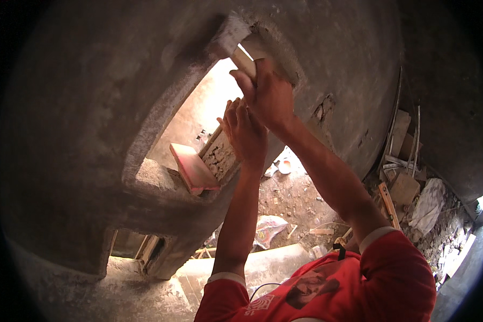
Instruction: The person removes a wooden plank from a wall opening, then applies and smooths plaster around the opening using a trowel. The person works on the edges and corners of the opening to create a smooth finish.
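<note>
Both my bare hands are raised to an opening in a rough grey plastered wall. Near the top of this opening, my right hand is closed on a pale flat wooden piece, its thumb along the near side. Just below and left of it, my left hand has its fingers bent over the upper end of a rough-faced wooden board along the opening's right side. The far side of both grips is hidden. A reddish-white slab rests tilted on the sill below my left hand.
A smaller opening lies lower left. Below is a dirt floor with rubble and a clear plastic bag. Wood scraps and boards lean at the right, near an orange level-like bar and a pale sack.
</note>
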